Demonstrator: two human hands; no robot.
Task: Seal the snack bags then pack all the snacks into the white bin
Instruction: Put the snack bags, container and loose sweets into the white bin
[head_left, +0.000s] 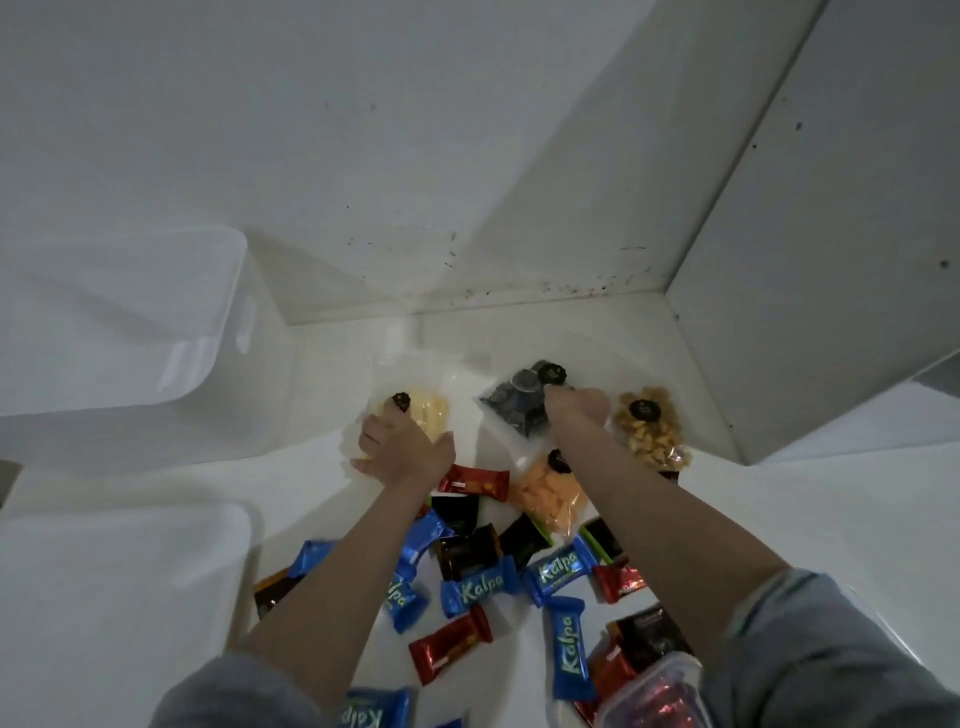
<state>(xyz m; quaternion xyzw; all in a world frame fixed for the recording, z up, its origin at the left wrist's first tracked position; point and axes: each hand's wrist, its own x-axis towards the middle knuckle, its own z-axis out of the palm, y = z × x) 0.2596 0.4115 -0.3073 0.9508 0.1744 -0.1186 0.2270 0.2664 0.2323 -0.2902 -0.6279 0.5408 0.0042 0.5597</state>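
My left hand (400, 449) presses on a clear bag of pale yellow snacks (423, 413) and grips its near edge. My right hand (576, 408) reaches over a clear bag of dark round cookies (514, 402) and holds its right side. Two more clear bags lie close by: orange chips (545, 493) under my right forearm and golden nuts (647, 423) at the far right. Several wrapped candies in blue (480, 590), red (449, 642) and black (467, 553) are scattered nearer to me. The white bin (130, 291) stands at the far left.
A white lid or tray (119, 597) lies at the near left. A clear plastic container with red candies (657, 699) sits at the bottom right. White walls close the table's corner behind the bags and at the right.
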